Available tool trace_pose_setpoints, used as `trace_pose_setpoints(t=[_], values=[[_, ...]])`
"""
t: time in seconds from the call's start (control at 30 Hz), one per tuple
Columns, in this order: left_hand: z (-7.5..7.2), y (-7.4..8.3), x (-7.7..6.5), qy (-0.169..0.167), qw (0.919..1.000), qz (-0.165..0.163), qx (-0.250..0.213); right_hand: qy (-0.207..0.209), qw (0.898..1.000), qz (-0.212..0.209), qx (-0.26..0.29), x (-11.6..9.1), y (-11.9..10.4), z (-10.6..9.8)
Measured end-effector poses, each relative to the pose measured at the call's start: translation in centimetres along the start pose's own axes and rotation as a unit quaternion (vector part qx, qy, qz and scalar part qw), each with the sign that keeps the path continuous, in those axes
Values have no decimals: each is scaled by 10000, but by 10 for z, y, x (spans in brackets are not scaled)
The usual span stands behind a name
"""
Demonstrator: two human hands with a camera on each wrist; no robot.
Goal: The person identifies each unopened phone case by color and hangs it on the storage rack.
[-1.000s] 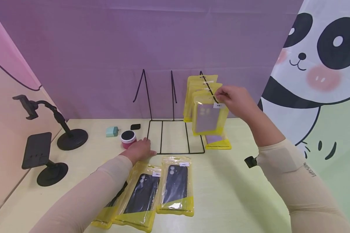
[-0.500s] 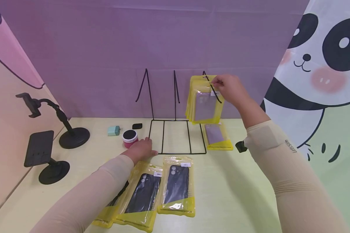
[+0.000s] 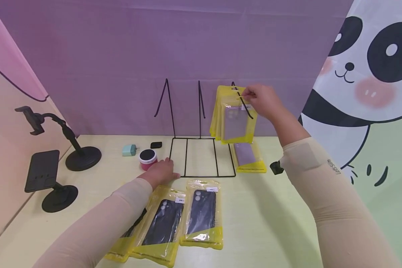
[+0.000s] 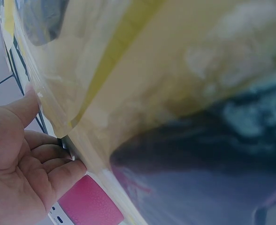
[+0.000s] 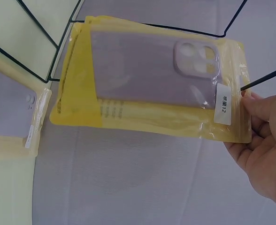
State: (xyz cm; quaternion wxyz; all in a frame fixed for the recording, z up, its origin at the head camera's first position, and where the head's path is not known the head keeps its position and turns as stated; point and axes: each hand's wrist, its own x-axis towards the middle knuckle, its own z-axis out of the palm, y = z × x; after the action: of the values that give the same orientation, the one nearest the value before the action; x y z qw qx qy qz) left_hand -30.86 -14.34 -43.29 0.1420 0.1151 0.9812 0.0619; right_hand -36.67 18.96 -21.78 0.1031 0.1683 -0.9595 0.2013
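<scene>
My right hand [image 3: 261, 99] pinches the top edge of a yellow-bordered clear bag with a light purple phone case [image 5: 142, 65]. This bag hangs on the right hook of a black wire display rack [image 3: 217, 160], in front of several similar bags [image 3: 217, 111]. In the right wrist view the thumb lies by the hook's tip [image 5: 269, 77], near a white label. My left hand [image 3: 160, 172] grips the rack's front left corner, its fingers curled at the wire. Bagged black phone cases [image 3: 202, 212] lie before the rack, one partly hidden under the left forearm.
Another bagged purple case [image 3: 246, 154] lies right of the rack. Left of it are a round pink speaker [image 3: 148, 160], a teal charger plug [image 3: 129, 150] and a small black item [image 3: 156, 144]. Two black phone stands [image 3: 83, 159] stand far left. The rack's middle and left hooks are bare.
My right hand has pushed the front bag back and up along the hook, closer to the bags behind it. The left hand stays at the rack's corner.
</scene>
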Motion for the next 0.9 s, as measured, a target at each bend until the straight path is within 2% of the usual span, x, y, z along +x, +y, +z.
trace_pose_setpoints(t=[0.23, 0.33, 0.43, 0.5, 0.57, 0.6, 0.67, 0.7, 0.8, 0.9], values=[[-1, -1, 0, -51, 10000, -40, -34, 83, 9996, 69, 271, -11, 3, -1], [-1, -1, 0, -65, 10000, -19, -24, 596, 9961, 147, 639, -18, 11, 0], [-1, -1, 0, -53, 10000, -25, -12, 1236, 9866, 310, 1019, -25, 26, 2], [-2, 0, 0, -50, 10000, -41, -22, 1353, 9838, 469, 1078, -31, 42, 5], [-3, 0, 0, -61, 9999, -72, -64, 1040, 9879, 656, 948, -36, 61, 14], [-3, 0, -1, -66, 9999, -76, -76, 740, 9918, 736, 735, -40, 71, 21], [-4, 0, -1, -69, 9999, -60, -58, -33, 9972, 733, 149, -47, 90, 41], [-4, 0, -1, -71, 10000, -52, -41, -464, 9967, 654, -141, -51, 99, 52], [-4, -2, 0, -73, 10000, -32, 7, -1626, 9829, 388, -771, -66, 117, 88], [-3, -3, 1, -75, 10000, -40, 10, -2440, 9661, 267, -802, -83, 123, 114]])
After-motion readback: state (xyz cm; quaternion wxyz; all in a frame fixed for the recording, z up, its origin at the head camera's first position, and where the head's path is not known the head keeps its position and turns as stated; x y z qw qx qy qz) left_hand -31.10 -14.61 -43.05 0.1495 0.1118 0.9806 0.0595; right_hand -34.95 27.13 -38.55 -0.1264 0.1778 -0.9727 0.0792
